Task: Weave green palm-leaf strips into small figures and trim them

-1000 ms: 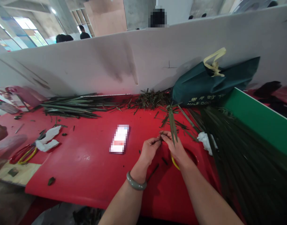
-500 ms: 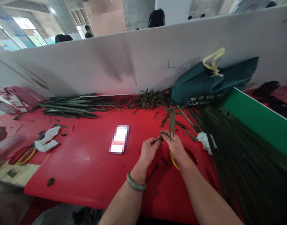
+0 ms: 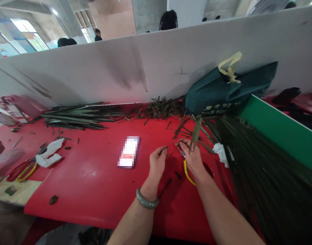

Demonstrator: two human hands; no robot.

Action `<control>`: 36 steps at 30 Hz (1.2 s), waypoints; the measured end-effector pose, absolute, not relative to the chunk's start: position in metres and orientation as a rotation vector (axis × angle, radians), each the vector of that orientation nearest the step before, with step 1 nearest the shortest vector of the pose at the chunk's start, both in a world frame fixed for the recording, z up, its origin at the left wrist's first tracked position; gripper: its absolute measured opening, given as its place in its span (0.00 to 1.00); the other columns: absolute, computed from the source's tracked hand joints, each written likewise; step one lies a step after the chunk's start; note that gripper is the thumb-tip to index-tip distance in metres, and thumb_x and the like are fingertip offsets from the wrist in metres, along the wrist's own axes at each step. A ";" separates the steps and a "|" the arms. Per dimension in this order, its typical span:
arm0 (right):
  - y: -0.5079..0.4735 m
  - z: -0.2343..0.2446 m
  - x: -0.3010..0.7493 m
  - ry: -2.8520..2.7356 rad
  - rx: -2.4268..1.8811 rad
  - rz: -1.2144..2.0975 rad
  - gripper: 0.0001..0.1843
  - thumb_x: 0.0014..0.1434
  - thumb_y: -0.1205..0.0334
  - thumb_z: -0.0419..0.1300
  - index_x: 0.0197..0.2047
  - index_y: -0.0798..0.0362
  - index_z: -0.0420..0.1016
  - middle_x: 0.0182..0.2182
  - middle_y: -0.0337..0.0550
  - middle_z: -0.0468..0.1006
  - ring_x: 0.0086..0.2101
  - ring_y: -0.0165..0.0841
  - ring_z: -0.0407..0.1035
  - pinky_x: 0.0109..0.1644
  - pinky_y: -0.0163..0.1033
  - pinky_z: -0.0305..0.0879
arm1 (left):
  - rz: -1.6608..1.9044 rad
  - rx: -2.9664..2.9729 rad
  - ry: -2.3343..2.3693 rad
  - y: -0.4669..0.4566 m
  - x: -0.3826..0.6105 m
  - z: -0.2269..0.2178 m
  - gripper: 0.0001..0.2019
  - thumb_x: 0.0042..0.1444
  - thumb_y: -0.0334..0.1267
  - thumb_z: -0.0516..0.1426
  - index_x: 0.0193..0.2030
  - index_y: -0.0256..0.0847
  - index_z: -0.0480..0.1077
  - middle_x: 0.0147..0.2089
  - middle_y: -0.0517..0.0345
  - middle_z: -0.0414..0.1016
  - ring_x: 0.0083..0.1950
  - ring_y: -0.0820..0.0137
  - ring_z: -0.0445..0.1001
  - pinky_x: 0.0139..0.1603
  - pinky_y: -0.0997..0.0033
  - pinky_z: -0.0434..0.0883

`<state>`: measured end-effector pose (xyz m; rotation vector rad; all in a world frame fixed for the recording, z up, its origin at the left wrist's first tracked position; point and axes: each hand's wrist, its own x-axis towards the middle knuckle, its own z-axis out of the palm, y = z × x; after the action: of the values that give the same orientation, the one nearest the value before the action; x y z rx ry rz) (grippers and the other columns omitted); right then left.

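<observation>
My right hand (image 3: 193,157) is closed around a green leaf strip (image 3: 195,132), which sticks up past the fingers. Yellow-handled scissors (image 3: 188,173) lie under that hand, partly hidden by it. To its left, my left hand (image 3: 157,162) has thumb and fingers pinched together, a short gap away. A thin strand may run between the two hands, but it is too fine to be sure. A grey-green bangle (image 3: 146,198) circles the left wrist.
A phone (image 3: 129,152) lies on the red table (image 3: 89,194). Leaf strips (image 3: 76,115) and a heap of scraps (image 3: 165,108) line the white partition (image 3: 94,68). At right are a dark green bag (image 3: 222,92), long leaves (image 3: 268,177) and a green panel (image 3: 283,129). Red-and-yellow-handled scissors (image 3: 23,170) lie left.
My hands have drawn apart, the left one moving slightly left. The leaf strip in my right hand has tilted to the right, and more of the scissors under it shows.
</observation>
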<state>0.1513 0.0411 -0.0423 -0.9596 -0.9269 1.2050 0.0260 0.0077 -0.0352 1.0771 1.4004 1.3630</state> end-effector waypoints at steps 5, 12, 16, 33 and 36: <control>0.040 -0.042 0.150 -0.955 -0.938 1.248 0.08 0.45 0.58 0.61 0.30 0.51 0.71 0.25 0.36 0.75 0.29 0.30 0.68 0.38 0.38 0.63 | 1.176 1.237 1.303 0.005 0.031 -0.034 0.14 0.48 0.43 0.52 0.34 0.37 0.73 0.26 0.58 0.72 0.28 0.73 0.66 0.31 0.75 0.63; 0.036 -0.040 0.149 -1.051 -0.924 1.298 0.08 0.46 0.59 0.60 0.31 0.51 0.72 0.24 0.37 0.75 0.28 0.31 0.68 0.35 0.38 0.62 | 1.068 1.113 1.207 0.005 0.034 -0.037 0.14 0.47 0.46 0.53 0.30 0.38 0.71 0.22 0.58 0.71 0.23 0.73 0.67 0.27 0.73 0.64; 0.034 -0.038 0.150 -1.044 -0.884 1.314 0.08 0.46 0.59 0.60 0.32 0.50 0.72 0.24 0.37 0.75 0.28 0.31 0.68 0.35 0.37 0.62 | 1.063 1.138 1.225 0.005 0.033 -0.040 0.15 0.47 0.47 0.53 0.29 0.37 0.72 0.23 0.57 0.71 0.25 0.72 0.68 0.28 0.73 0.64; 0.030 -0.028 0.145 -1.173 -0.967 1.334 0.08 0.43 0.59 0.61 0.28 0.53 0.73 0.25 0.38 0.75 0.29 0.30 0.67 0.36 0.37 0.63 | 1.183 1.284 1.311 0.005 0.031 -0.039 0.16 0.49 0.47 0.52 0.27 0.34 0.71 0.22 0.58 0.69 0.25 0.74 0.65 0.27 0.75 0.61; 0.030 -0.029 0.145 -1.196 -0.972 1.304 0.07 0.44 0.60 0.60 0.28 0.53 0.73 0.24 0.38 0.75 0.28 0.30 0.67 0.35 0.36 0.63 | 1.180 1.318 1.329 0.005 0.031 -0.038 0.16 0.50 0.47 0.51 0.25 0.35 0.70 0.22 0.58 0.69 0.25 0.74 0.65 0.27 0.75 0.61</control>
<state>0.1453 0.0302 -0.0286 -0.9719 -1.1961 1.3040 0.0311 0.0046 -0.0376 1.3178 1.3286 1.1801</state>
